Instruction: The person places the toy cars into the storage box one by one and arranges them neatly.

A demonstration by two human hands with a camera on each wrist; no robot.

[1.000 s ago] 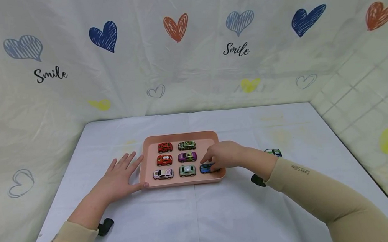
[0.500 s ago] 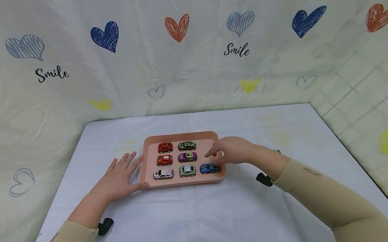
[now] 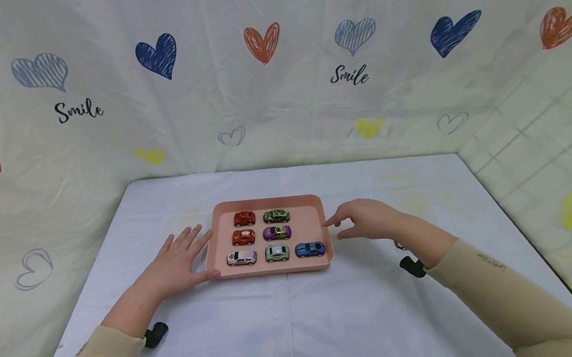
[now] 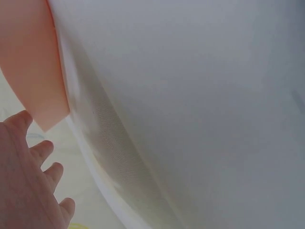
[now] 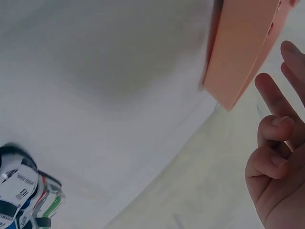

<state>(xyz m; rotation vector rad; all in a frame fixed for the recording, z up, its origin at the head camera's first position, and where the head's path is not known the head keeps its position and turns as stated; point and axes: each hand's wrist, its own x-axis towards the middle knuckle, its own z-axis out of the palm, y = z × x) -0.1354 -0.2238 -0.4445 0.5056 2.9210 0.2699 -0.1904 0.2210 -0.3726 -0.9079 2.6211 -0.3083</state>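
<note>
A pink tray (image 3: 273, 267) holds several small toy cars in rows: two red ones, a camouflage one, a purple one (image 3: 277, 233), a white one, a pale green one (image 3: 276, 253) and a blue one (image 3: 310, 249). With fingers spread, my left hand (image 3: 175, 267) touches the tray's left side with its thumb and fingertips. My right hand (image 3: 371, 218) hovers by the tray's right rim and holds nothing; its index finger points left. Beyond it, a white and green toy car (image 5: 26, 195) shows in the right wrist view, mostly hidden behind my forearm in the head view.
A white cloth (image 3: 288, 325) covers the table. A curtain printed with hearts (image 3: 262, 44) hangs at the back and sides. Black wrist cameras (image 3: 155, 334) stick out beside both wrists.
My right hand has let go of the blue toy car, lifted, and moved right to the tray's edge. The blue car stays in the front right corner. My left hand has not moved.
</note>
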